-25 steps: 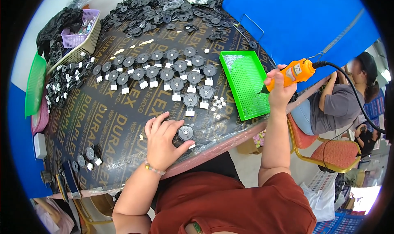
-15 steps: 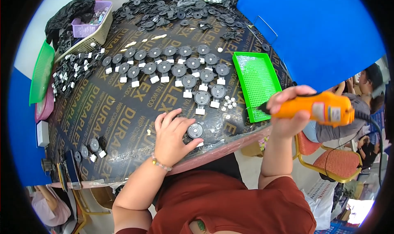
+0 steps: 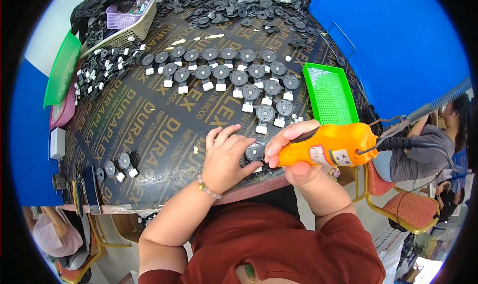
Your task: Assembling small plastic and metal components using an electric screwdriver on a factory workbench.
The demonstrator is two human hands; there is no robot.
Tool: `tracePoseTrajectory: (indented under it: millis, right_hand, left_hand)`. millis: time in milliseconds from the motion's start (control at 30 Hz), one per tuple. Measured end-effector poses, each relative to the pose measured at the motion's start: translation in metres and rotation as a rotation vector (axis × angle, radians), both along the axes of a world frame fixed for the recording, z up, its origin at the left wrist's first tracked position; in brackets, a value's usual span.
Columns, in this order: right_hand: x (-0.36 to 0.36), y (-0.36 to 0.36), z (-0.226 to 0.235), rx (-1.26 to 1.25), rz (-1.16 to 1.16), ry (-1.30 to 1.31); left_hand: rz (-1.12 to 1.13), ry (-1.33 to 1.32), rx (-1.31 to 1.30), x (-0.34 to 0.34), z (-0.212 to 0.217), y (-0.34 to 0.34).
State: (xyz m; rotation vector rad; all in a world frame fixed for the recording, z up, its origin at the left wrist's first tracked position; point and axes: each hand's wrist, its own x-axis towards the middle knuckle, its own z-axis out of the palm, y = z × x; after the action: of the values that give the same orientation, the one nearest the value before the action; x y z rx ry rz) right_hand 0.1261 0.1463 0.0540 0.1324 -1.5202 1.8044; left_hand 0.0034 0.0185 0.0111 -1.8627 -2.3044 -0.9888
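On the table near its front edge lies a black round part (image 3: 254, 152) with a white block partly showing under my left hand (image 3: 224, 159). The thumb and index finger of that hand close about its left side. In my right hand (image 3: 300, 173) is an orange electric screwdriver (image 3: 331, 145), gripped around its body and pointing left toward the part. Its tip is hidden behind my fingers. Beyond the hands, similar black round parts (image 3: 239, 78) with white blocks stand in curved rows. Small white round pieces (image 3: 296, 118) lie just beyond the screwdriver.
A green mesh tray (image 3: 331, 97) sits at right, before a blue panel (image 3: 388, 40). Loose black discs (image 3: 234, 10) are heaped at the far side. At left are baskets (image 3: 117, 40), small black-and-white parts (image 3: 107, 67) and a phone (image 3: 91, 189). The screwdriver's cord (image 3: 418, 144) runs right.
My right hand has brought the screwdriver left and down from above the tray to the round part. My left hand stays at that part. The whole view has shifted slightly.
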Motion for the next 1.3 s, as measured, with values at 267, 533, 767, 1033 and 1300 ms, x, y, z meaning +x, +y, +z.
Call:
tracePoseTrajectory:
  millis: [267, 533, 767, 1033, 1300]
  right_hand:
    - [0.000, -0.001, 0.003, -0.023, 0.048, -0.024]
    - [-0.014, -0.012, -0.001, -0.074, 0.053, 0.005]
    - [-0.001, 0.003, 0.012, -0.189, 0.030, 0.118]
    - [0.049, 0.056, 0.017, 0.055, -0.422, 0.038]
    - [0.037, 0.038, 0.016, 0.046, -0.393, 0.073]
  left_hand:
    - [-0.021, -0.039, 0.016, 0.000, -0.003, 0.001]
    - [0.005, -0.034, 0.020, -0.003, -0.005, -0.002]
    - [0.165, 0.086, -0.220, -0.017, 0.028, -0.044]
    - [0.520, 0.035, -0.494, -0.128, 0.070, -0.163]
    - [0.516, 0.247, -0.159, -0.298, 0.038, -0.044]
